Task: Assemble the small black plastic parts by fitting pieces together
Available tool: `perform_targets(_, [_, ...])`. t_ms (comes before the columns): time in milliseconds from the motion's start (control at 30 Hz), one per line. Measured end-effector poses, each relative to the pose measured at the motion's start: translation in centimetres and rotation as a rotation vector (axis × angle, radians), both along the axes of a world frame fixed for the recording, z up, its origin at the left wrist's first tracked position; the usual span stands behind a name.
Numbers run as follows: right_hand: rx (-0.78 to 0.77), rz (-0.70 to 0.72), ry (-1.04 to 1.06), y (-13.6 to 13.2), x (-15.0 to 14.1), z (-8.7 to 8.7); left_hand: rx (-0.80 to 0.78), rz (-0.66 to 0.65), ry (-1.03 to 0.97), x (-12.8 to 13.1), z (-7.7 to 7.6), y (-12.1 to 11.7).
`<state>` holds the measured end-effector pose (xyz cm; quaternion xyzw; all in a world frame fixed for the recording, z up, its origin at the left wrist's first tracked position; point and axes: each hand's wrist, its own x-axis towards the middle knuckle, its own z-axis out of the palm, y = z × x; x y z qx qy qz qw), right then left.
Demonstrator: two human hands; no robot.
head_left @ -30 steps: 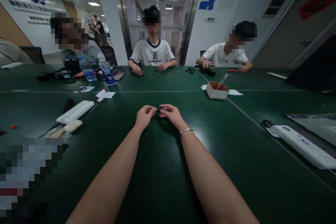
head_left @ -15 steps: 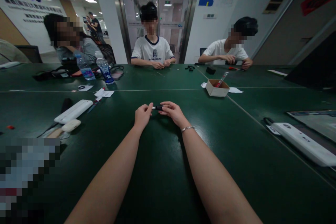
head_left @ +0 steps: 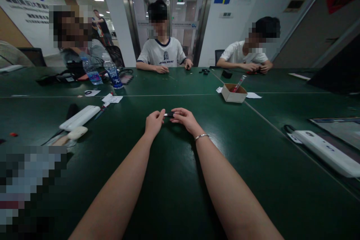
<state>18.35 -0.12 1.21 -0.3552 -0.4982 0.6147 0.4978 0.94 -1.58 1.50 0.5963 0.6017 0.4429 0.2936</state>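
A small black piece with a shiny, silvery left end (head_left: 169, 114), too small to name for certain, is held level between my hands just over the green table (head_left: 174, 180). My left hand (head_left: 153, 124) pinches the silvery end between thumb and fingers. From the other side, my right hand (head_left: 184, 119), with a bracelet at the wrist, grips the black end. The fingertips hide part of the piece on both sides.
An open box (head_left: 234, 95) with a red-tipped tool stands ahead right. White power banks flank my arms, one left (head_left: 80, 118), one right (head_left: 326, 152). Two bottles (head_left: 113, 75) stand back left. Three people sit across the table; small black parts (head_left: 204, 71) lie near them.
My hands hold the same piece and have barely moved. Across the table, the middle person's hands have moved apart. The person on the right has brought both hands together.
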Motion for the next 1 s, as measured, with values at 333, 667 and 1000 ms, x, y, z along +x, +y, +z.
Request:
perform_targets(333, [-0.001, 0.020, -0.016, 0.03, 0.05, 0.09, -0.012, 0.007, 0.014, 0.16, 0.30, -0.15])
perform_targets(667, [-0.012, 0.025, -0.018, 0.02, 0.06, 0.23, -0.011, -0.003, 0.001, 0.16, 0.38, -0.30])
perform_targets(1000, [-0.026, -0.026, -0.013, 0.49, -0.05, -0.41, 0.015, -0.028, 0.010, 0.04, -0.03, 0.06])
